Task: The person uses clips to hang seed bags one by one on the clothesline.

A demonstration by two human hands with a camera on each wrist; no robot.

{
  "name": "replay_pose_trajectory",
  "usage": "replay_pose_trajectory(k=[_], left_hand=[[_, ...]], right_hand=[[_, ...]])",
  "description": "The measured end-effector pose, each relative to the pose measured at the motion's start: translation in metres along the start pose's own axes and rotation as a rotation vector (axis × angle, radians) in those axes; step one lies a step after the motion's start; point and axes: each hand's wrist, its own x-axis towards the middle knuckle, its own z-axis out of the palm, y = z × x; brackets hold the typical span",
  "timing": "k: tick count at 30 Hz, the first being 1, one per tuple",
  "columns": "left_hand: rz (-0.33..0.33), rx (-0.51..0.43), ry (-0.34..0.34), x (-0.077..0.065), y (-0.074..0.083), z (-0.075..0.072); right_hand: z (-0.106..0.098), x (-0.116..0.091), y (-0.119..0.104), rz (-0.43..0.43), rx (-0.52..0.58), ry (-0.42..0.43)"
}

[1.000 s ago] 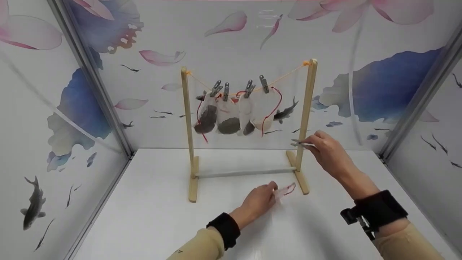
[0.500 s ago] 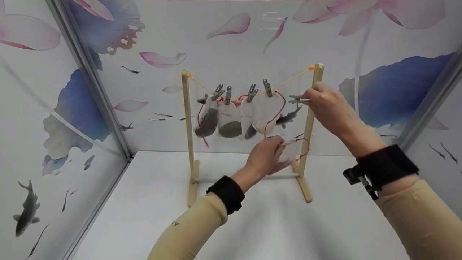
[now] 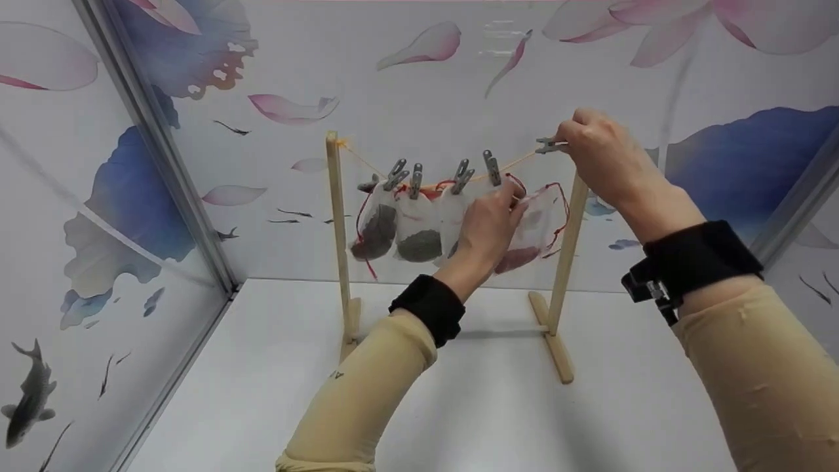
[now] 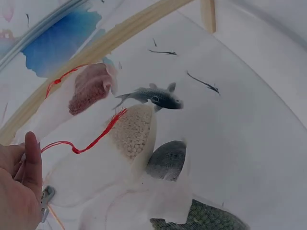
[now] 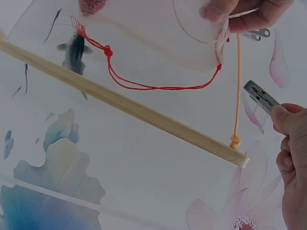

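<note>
My left hand (image 3: 488, 226) pinches the top edge of a sheer white drawstring pouch (image 3: 532, 229) with reddish contents and a red cord. It holds the pouch up near the right part of an orange line (image 3: 357, 157). Between the fingertips of my right hand (image 3: 606, 154) is a grey clothespin (image 5: 259, 95), just above the line near the right post. Several similar pouches hang from the line by grey clothespins (image 3: 396, 174). One pouch (image 3: 419, 246) has dark contents; another pouch (image 4: 134, 129), in the left wrist view, holds pale grains. My left hand partly hides the pouches at the right.
Two wooden posts, a left post (image 3: 335, 216) and a right post (image 3: 569, 262), carry the line above a white table (image 3: 242, 393). A low crossbar (image 3: 501, 334) joins their feet. White panels with painted fish and petals surround the table.
My left hand has lifted the reddish pouch from low over the table up to the line. My right hand has risen with the clothespin from beside the right post to line height.
</note>
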Motion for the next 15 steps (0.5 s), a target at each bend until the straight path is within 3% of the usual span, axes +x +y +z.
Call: replay_pose_trajectory(k=[3,6,11,15], left_hand=[[-0.057,0.022,0.026,0.008,0.002,0.002],[-0.122,0.024,0.048,0.014,0.005,0.005],[-0.196,-0.083,0.099,0.027,0.007,0.008],[-0.214,-0.159,0.122,0.035,0.006,0.008]], right_hand=[[0.007,0.0,-0.008,0.051,-0.028,0.057],[0.008,0.003,-0.004,0.029,-0.023,0.015],[0.01,0.003,0.003,0.042,0.007,-0.046],[0.01,0.004,0.003,0.024,-0.005,-0.065]])
